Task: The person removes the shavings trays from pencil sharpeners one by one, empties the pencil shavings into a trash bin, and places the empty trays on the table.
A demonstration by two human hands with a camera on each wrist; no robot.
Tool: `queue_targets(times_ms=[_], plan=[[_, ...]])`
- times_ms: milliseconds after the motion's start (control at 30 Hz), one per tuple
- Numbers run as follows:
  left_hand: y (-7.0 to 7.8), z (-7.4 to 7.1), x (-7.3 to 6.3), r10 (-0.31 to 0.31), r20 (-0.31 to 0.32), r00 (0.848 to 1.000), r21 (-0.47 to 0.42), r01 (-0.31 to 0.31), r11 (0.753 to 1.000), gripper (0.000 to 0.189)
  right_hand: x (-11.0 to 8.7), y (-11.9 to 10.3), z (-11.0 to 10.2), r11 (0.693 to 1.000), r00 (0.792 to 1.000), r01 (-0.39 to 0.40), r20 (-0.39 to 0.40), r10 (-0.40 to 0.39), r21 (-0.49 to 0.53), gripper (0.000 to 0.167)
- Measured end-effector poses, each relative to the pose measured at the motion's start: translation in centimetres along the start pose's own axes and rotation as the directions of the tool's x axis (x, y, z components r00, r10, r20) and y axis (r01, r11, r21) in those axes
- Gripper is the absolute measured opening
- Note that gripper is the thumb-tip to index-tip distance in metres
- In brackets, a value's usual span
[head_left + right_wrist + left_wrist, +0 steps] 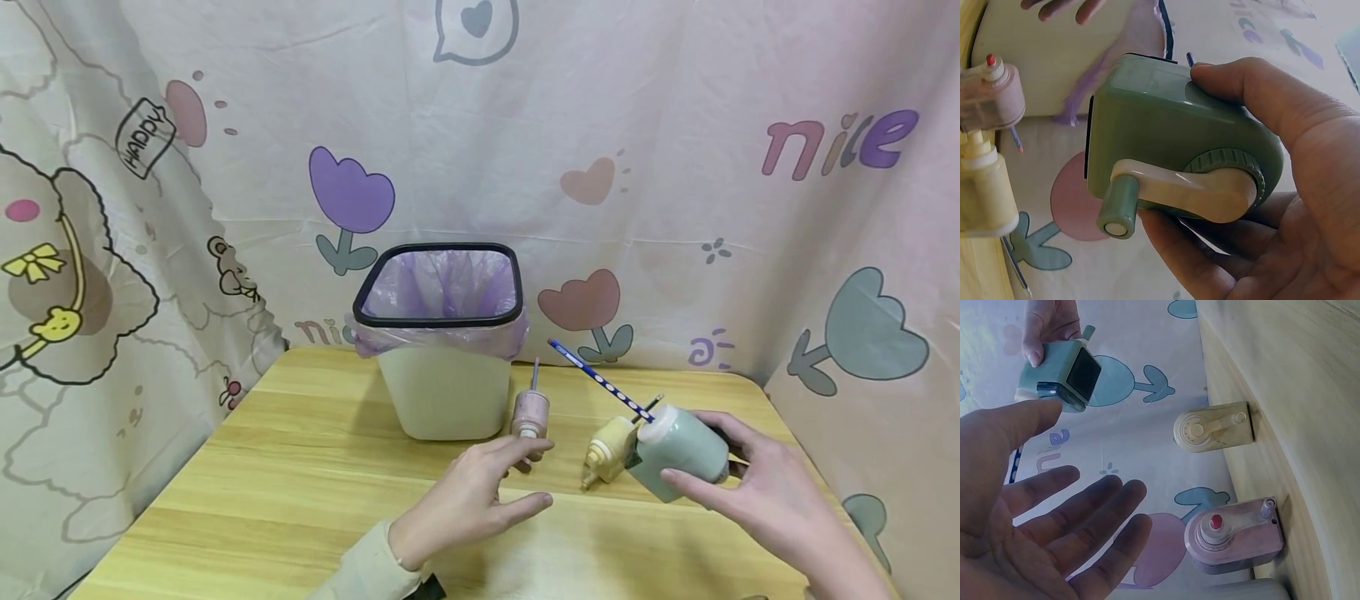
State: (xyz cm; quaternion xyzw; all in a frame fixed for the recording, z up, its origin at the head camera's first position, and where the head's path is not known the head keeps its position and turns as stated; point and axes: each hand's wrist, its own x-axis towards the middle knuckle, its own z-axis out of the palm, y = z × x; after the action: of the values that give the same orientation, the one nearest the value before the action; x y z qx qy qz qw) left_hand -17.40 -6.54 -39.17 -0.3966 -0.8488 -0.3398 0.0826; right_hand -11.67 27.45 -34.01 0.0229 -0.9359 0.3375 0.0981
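Note:
My right hand (776, 479) grips a green crank pencil sharpener (690, 454), held tilted above the right side of the table. A blue pencil with white dots (603, 383) sticks out of it, pointing up and left. In the right wrist view its white crank arm (1191, 187) and green knob (1119, 209) face the camera, with thumb and fingers on either side of the body. The left hand (480, 496) holds nothing, fingers spread and relaxed, near a pink crank sharpener (532, 406). A yellow crank sharpener (615, 440) stands between the pink one and the right hand.
Left of the pink sharpener stands a white bin (450, 392) with a black rim and purple liner. Thin pencils (536, 375) stick out of the pink and yellow sharpeners. A printed cloth (660, 100) hangs behind the wooden table (277, 467).

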Motion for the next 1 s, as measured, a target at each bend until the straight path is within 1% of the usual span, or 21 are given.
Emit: queue_targets(times_ms=[100, 300, 533, 600, 767, 833, 1000], plan=[[0.0, 0.0, 0.1, -0.003, -0.007, 1.000, -0.012, 0.003, 1.000, 0.053, 0.1, -0.5, 0.4, 1.000, 1.000, 0.016, 0.004, -0.017, 0.023, 0.072], [0.0, -0.1, 0.3, 0.009, -0.033, 0.999, -0.040, -0.010, 0.999, 0.054, 0.3, -1.3, 1.1, 0.997, 0.999, 0.032, 0.039, -0.035, 0.068, 0.073], [0.1, -0.2, 0.4, 0.031, -0.069, 0.997, -0.077, -0.036, 0.996, 0.053, 0.5, -2.2, 2.2, 0.990, 0.994, 0.100, 0.033, -0.104, 0.103, 0.068], [0.1, -0.2, 0.5, 0.031, -0.071, 0.997, -0.085, -0.037, 0.996, 0.053, 0.5, -2.3, 2.5, 0.986, 0.992, 0.122, 0.029, -0.126, 0.114, 0.066], [0.2, -0.2, 0.5, 0.017, -0.061, 0.998, -0.142, -0.026, 0.990, 0.053, 0.5, -2.6, 3.1, 0.977, 0.984, 0.176, 0.005, -0.177, 0.122, 0.066], [0.1, -0.1, 0.5, 0.016, -0.060, 0.998, -0.163, -0.025, 0.986, 0.053, 0.4, -2.7, 3.3, 0.974, 0.982, 0.189, 0.001, -0.190, 0.126, 0.066], [0.0, 0.2, 0.6, 0.020, -0.074, 0.997, -0.185, -0.034, 0.982, 0.055, 0.3, -3.0, 3.9, 0.965, 0.976, 0.216, -0.003, -0.218, 0.149, 0.065]])
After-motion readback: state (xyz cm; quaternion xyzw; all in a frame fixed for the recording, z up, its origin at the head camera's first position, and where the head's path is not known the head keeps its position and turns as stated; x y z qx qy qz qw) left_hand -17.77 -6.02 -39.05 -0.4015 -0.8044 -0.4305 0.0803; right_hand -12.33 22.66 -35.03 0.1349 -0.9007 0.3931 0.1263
